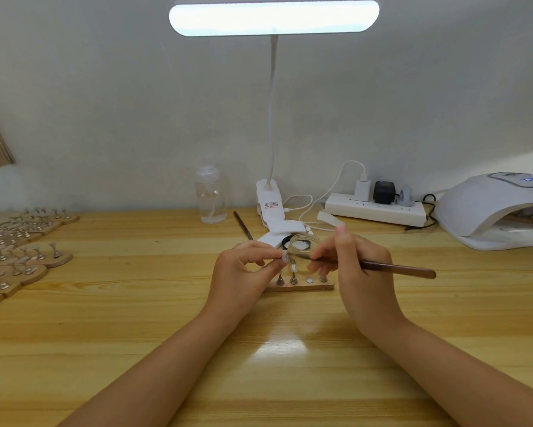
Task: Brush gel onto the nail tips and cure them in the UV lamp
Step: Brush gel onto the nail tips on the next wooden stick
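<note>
My left hand (243,272) pinches a small metal stand with a clear nail tip (284,256) on top, lifted above a wooden holder block (299,285). My right hand (354,266) grips a brown-handled brush (394,268), its tip lying against that nail tip. Other stands with nail tips stay upright in the block, and one slot shows a bare white disc. Just behind the hands stands a small clear gel jar (303,246). The white UV lamp (499,211) sits at the far right with its opening facing left.
Several wooden blocks with nail tip stands (21,251) crowd the left edge. A clear pump bottle (211,195), a second brush (243,225), white pads (285,229), a clip desk lamp (269,198) and a power strip (376,208) with cables line the back.
</note>
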